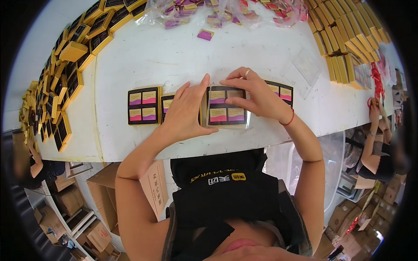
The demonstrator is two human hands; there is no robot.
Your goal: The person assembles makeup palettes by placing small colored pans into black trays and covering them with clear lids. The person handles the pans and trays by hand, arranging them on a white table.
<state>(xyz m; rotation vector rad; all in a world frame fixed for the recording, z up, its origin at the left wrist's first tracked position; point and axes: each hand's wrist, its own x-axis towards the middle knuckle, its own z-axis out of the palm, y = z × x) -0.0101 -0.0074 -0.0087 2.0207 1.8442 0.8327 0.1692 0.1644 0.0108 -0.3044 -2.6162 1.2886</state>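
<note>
A worker's hands frame a black-and-gold 4-compartment gift box [226, 107] of wrapped confectionery squares [218, 115], set at the centre of the dial on a white tabletop [165, 56], with a clear plastic cover [247, 122] over it, slightly off line. The left hand [180, 108] spreads along 9 o'clock, its fingers toward 11 and thumb toward 7; the right hand [259, 98] arches in from 3 o'clock, index finger and thumb apart above the box. Whether either hand's fingers grip the plastic cannot be told.

The step in hand appears to be fitting the cover; the next move would call for squaring its corners and easing it down evenly, without tilting.

Room is tight sideways: a partly hidden filled box [167, 97] sits at 9 o'clock, another filled box [143, 106] beyond it, and a third, the right-hand box [280, 92], at 2 to 3 o'clock. A spare clear cover [307, 66] lies at 2, short of the stacked gold boxes [344, 35]. The widest bare stretch opens toward 12, up to a loose purple square [205, 35] and plastic bags [226, 13]. The tabletop's near edge curves close below, at 6 o'clock.
</note>
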